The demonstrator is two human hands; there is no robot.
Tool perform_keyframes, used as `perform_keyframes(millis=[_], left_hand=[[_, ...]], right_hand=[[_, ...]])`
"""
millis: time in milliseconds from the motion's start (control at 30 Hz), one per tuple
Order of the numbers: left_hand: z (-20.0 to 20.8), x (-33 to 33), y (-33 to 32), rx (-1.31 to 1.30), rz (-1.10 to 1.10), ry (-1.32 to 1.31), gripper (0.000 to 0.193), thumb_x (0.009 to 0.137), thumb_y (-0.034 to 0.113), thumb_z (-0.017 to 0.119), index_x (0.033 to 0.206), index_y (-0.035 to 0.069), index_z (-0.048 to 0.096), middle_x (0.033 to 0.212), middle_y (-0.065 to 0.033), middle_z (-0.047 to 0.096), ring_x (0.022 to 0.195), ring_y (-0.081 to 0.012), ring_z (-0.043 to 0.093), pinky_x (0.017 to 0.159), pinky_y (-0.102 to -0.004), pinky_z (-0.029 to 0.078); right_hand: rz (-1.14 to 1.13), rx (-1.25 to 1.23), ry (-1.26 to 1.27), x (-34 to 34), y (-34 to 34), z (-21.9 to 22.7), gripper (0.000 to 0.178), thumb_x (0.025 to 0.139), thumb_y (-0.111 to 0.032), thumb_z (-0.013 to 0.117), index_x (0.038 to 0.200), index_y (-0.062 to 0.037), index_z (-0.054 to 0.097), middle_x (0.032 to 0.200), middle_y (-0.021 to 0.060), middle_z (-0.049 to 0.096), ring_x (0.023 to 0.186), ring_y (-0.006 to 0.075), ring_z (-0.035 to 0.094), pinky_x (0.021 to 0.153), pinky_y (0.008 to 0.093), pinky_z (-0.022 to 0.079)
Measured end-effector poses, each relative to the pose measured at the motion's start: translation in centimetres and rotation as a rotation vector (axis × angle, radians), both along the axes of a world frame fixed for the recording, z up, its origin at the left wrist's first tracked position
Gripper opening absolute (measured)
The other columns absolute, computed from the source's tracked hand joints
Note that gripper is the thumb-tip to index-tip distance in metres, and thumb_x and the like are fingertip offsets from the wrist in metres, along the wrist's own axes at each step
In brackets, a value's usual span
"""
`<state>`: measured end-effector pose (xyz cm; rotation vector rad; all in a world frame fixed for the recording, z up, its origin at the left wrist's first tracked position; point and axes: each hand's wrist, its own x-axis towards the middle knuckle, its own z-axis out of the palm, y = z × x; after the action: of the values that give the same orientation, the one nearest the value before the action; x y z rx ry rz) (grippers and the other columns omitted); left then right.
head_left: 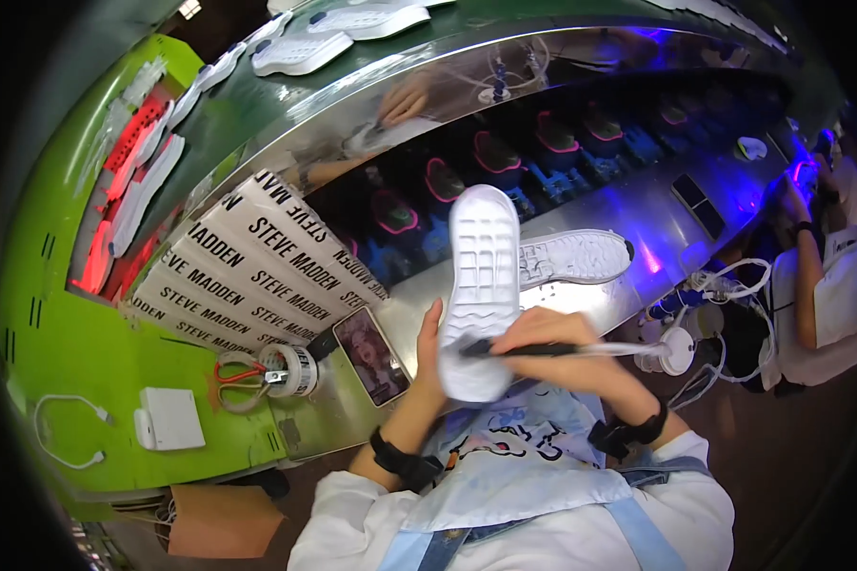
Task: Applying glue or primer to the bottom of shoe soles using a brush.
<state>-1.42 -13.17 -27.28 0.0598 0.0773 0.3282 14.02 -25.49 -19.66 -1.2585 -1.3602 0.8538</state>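
My left hand [431,344] grips a white shoe sole [482,276] from its left side, holding it upright with the tread facing me. My right hand [567,350] holds a thin brush [543,349] with a dark handle, laid across the lower part of the sole. Both wrists wear black bands. A white shoe [573,257] lies on its side on the metal bench just behind the sole.
The steel bench [628,214] runs along a conveyor of dark shoe lasts [498,154] under purple light. A phone [372,354], tape roll [290,366], red-handled scissors [238,373] and printed paper [257,271] lie left. White soles [300,52] ride the green belt. Another person [824,285] works at right.
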Motion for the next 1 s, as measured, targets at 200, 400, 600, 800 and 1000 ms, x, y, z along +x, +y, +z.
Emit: perform_keyframes(millis=[200,400,600,800,1000], left_hand=[[-2.7,0.3,-2.0,-0.073,0.106,-0.149,0.076,0.087,0.058,0.037,0.14,0.003,0.033,0.136,-0.0187,0.041,0.124,-0.0392,0.039,0.105,-0.048,0.033],[-0.5,0.0,-0.6,-0.247,0.224,-0.056,0.071,0.085,0.054,0.045,0.138,0.007,0.036,0.13,-0.0217,0.044,0.118,-0.0341,0.041,0.097,-0.0456,0.04],[0.4,0.9,0.8,-0.031,0.073,-0.177,0.076,0.083,0.054,0.048,0.14,0.006,0.032,0.131,-0.0244,0.043,0.101,-0.037,0.052,0.089,-0.0493,0.046],[1.8,0.0,2.7,0.109,-0.107,-0.162,0.085,0.081,0.051,0.05,0.14,-0.005,0.027,0.131,-0.0333,0.04,0.112,-0.0465,0.05,0.095,-0.0485,0.045],[4.4,0.8,3.1,0.196,-0.169,0.146,0.078,0.073,0.036,0.052,0.14,0.002,0.032,0.138,-0.0238,0.04,0.116,-0.0425,0.049,0.102,-0.0479,0.038]], right_hand=[[-0.379,0.124,-0.045,-3.4,2.3,-1.0,0.015,0.075,-0.009,0.067,0.089,-0.0064,0.071,0.077,0.0075,0.064,0.078,0.0177,0.062,0.084,0.0317,0.047],[-0.402,0.215,-0.333,-3.0,2.8,0.3,0.017,0.073,-0.008,0.066,0.09,-0.0044,0.069,0.092,0.0114,0.068,0.085,0.0237,0.062,0.089,0.0316,0.043],[0.108,0.059,0.12,-4.6,1.8,0.5,0.015,0.079,-0.004,0.064,0.093,0.0003,0.067,0.09,0.0122,0.068,0.086,0.0202,0.065,0.083,0.03,0.047],[0.239,-0.338,0.345,-3.2,0.9,0.8,0.014,0.087,-0.009,0.06,0.093,0.0017,0.067,0.089,0.0118,0.067,0.07,0.014,0.065,0.065,0.025,0.05],[0.314,-0.016,0.002,-2.0,0.6,1.3,0.009,0.083,-0.006,0.062,0.085,0.0009,0.068,0.09,0.0125,0.067,0.079,0.0193,0.066,0.07,0.0278,0.052]])
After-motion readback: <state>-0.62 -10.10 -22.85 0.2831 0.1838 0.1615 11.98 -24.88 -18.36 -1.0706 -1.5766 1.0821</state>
